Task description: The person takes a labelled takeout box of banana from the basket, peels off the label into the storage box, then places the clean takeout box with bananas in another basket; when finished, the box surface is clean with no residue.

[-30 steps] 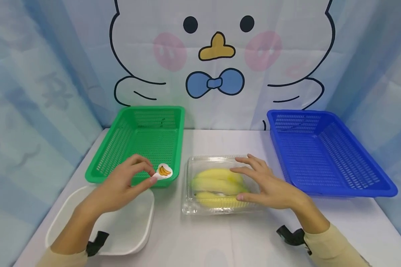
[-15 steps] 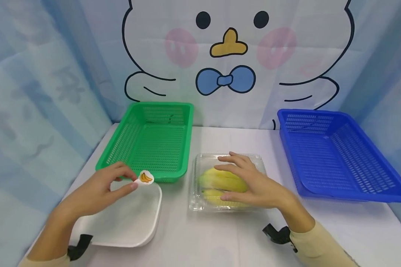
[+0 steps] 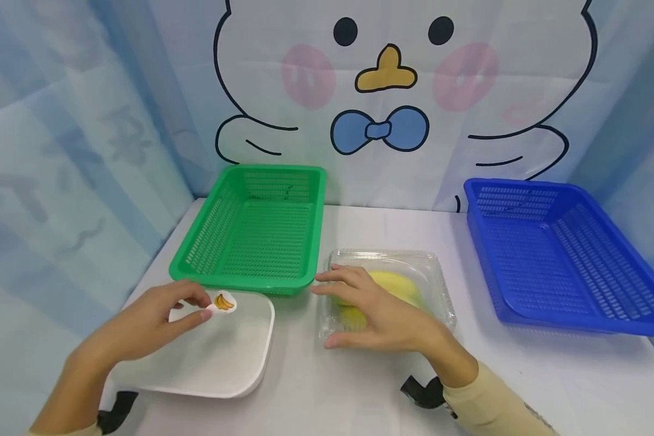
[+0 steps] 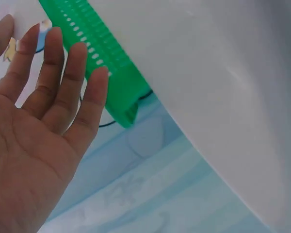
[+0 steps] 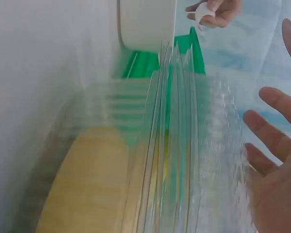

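Observation:
A small white sticker with a banana picture (image 3: 225,301) is pinched between the thumb and a finger of my left hand (image 3: 142,324), above the white tub. My right hand (image 3: 378,312) is held over the left part of a clear plastic clamshell box (image 3: 441,290), fingers spread and holding nothing. Inside the lidded box lie yellow bananas (image 3: 400,287), partly hidden by that hand. In the right wrist view the box's ridged rim (image 5: 169,145) runs close beside the right fingers (image 5: 269,131), and the left hand (image 5: 225,12) shows beyond it.
A green mesh basket (image 3: 318,242) stands at the back left, with a white tub (image 3: 267,345) in front of it. On the right is a blue mesh basket (image 3: 493,284). A cartoon-printed curtain (image 3: 327,145) hangs behind the white table (image 3: 332,393).
The right hand has moved left across the box. The left hand, with the sticker, has drawn back from the green basket to over the tub. The head view has shifted left.

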Demonstrator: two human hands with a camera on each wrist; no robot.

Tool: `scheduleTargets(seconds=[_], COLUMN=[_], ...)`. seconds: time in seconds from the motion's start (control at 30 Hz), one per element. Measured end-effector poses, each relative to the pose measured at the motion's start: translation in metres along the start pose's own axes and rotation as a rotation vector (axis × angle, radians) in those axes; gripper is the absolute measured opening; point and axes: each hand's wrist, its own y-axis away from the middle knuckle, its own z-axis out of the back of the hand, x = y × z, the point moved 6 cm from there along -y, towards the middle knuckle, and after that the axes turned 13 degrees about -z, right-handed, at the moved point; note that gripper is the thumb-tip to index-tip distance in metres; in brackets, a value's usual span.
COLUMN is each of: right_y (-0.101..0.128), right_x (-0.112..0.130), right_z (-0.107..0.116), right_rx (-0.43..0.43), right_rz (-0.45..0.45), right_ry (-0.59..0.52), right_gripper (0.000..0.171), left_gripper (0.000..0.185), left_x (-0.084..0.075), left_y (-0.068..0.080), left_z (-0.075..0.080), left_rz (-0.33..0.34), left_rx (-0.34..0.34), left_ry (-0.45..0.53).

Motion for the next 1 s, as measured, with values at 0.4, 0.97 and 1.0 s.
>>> scheduleTargets(seconds=[0.4,0.97,1.0], right_y=[-0.026,-0.053,-0.054], right_x=[0.043,0.039,0.04], right_z=[-0.043,-0.092,-0.093], right_rx=[0.14,0.125,0.113], right_rz=[0.105,-0.12,-0.131], right_ry=[-0.027,0.076,0.084], right_gripper=[0.067,0.082,0.084], left_gripper=[0.018,0.024,0.024], left_x=[0.027,0.044,0.046], left_y=[0.029,0.038,0.038], left_z=[-0.009,-0.031,-0.032], left_rz=[0.099,0.115,0.117], left_rx=[0.011,0.023,0.023], left_ry=[0.0,-0.06,-0.063])
